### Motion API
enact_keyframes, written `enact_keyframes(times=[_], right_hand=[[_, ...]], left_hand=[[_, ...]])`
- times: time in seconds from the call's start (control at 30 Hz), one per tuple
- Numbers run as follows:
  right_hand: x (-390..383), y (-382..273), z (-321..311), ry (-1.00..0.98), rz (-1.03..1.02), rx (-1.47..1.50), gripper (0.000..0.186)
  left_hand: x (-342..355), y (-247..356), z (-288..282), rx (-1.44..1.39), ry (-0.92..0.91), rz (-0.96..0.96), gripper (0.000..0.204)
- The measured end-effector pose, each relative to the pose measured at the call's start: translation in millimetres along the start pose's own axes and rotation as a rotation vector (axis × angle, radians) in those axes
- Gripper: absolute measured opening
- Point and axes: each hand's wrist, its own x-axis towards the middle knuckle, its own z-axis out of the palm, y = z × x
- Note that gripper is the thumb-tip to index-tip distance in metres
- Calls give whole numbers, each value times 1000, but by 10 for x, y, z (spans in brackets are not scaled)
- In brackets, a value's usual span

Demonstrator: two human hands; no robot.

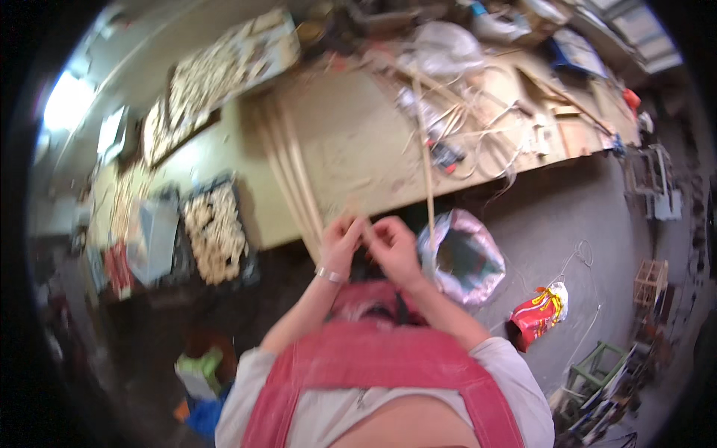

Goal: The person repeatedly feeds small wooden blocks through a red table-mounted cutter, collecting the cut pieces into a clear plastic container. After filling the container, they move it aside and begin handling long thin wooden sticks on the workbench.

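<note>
Close together at the table's front edge, my left hand and my right hand nearly touch at the fingertips. Both have their fingers pinched closed. A small pale sliver shows blurred at the fingertips, and its kind cannot be made out. Just beyond my left hand, several long pale wooden strips lie across the table, their near ends reaching the edge beside my wrist. A thin wooden rod slants over the table edge to the right of my right hand, beside an open pinkish-white sack.
Trays of small pale pieces stand at far left and near left, beside a clear plastic bin. Cords and a black-red tool clutter the table's right. A red bag and green stool frame occupy the floor.
</note>
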Motion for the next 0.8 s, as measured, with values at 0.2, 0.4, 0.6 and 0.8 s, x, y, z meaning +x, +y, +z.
enact_keyframes(times=[0.2, 0.4, 0.6, 0.8], right_hand=[[-352, -177, -124, -5, 43, 342, 13], [-405, -152, -53, -10, -19, 386, 15], [-442, -126, 21, -24, -18, 359, 16], [-487, -291, 124, -27, 175, 272, 19]], left_hand=[[-250, 200, 43, -168, -271, 18, 21], [-358, 299, 11, -100, -282, 225, 13], [-299, 151, -129, 126, -204, 512, 11], [-423, 429, -125, -133, -146, -63, 17]])
